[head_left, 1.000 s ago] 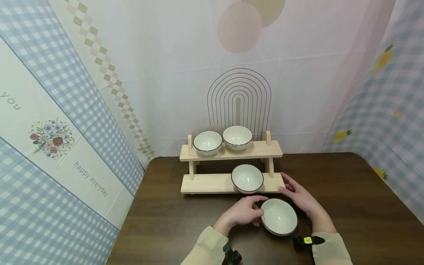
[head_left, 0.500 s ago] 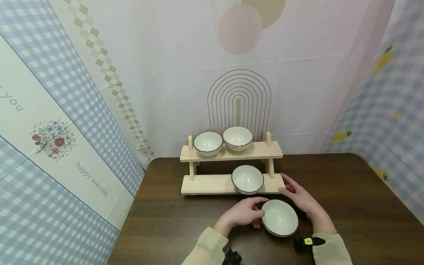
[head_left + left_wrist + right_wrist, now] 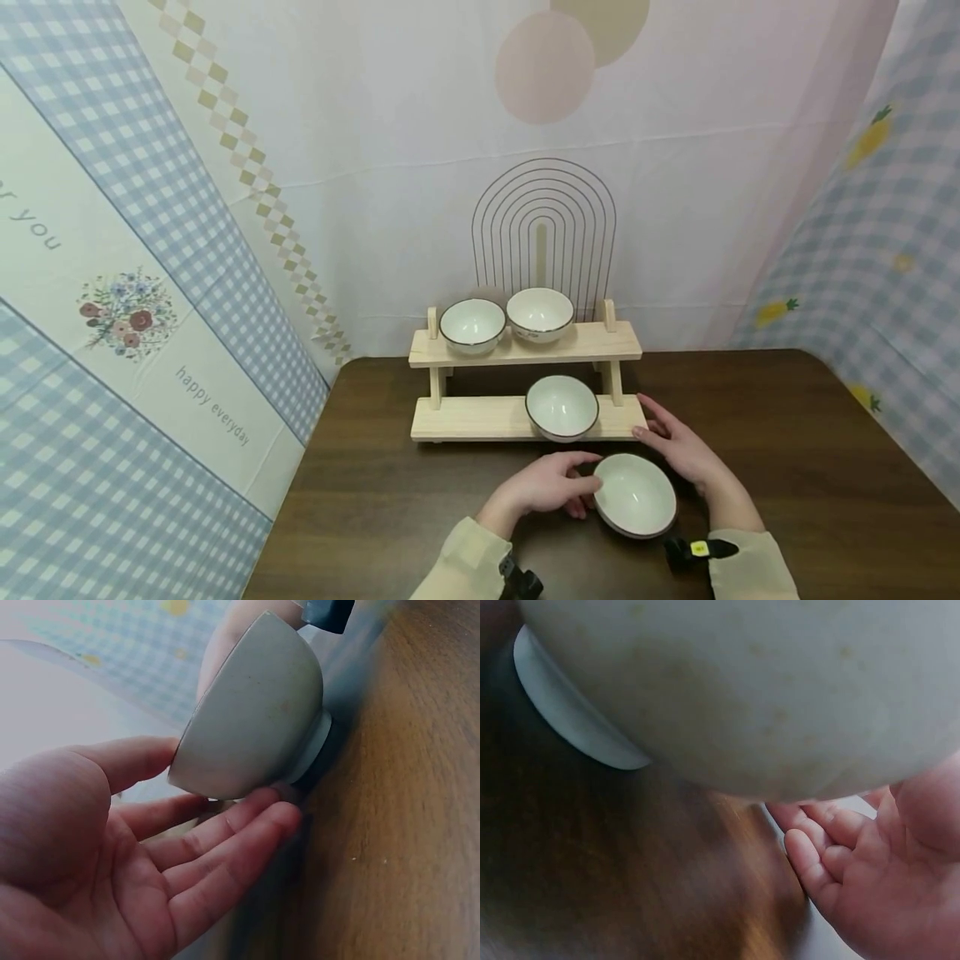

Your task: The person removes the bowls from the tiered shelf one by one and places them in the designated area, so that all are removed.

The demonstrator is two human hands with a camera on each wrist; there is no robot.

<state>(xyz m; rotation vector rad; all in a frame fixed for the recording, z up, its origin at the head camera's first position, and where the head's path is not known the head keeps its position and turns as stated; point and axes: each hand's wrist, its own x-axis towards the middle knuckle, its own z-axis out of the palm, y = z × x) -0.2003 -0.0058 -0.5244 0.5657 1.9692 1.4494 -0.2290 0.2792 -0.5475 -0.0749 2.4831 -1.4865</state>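
In the head view a white bowl (image 3: 636, 496) with a dark rim stands on the table in front of the shelf. My left hand (image 3: 551, 483) is at its left side, thumb tip at the rim; the left wrist view shows loosely extended fingers along the bowl's outside (image 3: 251, 712). My right hand (image 3: 681, 446) grips the right end of the two-tier wooden shelf (image 3: 480, 417), thumb in front and index finger behind. In the right wrist view the bowl (image 3: 765, 690) hides that contact, and some fingers look curled.
Another bowl (image 3: 562, 408) sits on the lower board, right of middle. Two bowls, a left one (image 3: 472, 325) and a right one (image 3: 540, 314), stand side by side on the upper board. A white printed curtain (image 3: 412, 208) hangs behind the brown table (image 3: 360, 517).
My left hand has eased very slightly leftward from the front bowl, its index fingertip drawing back. My right hand keeps its place on the shelf. The view has shifted slightly.
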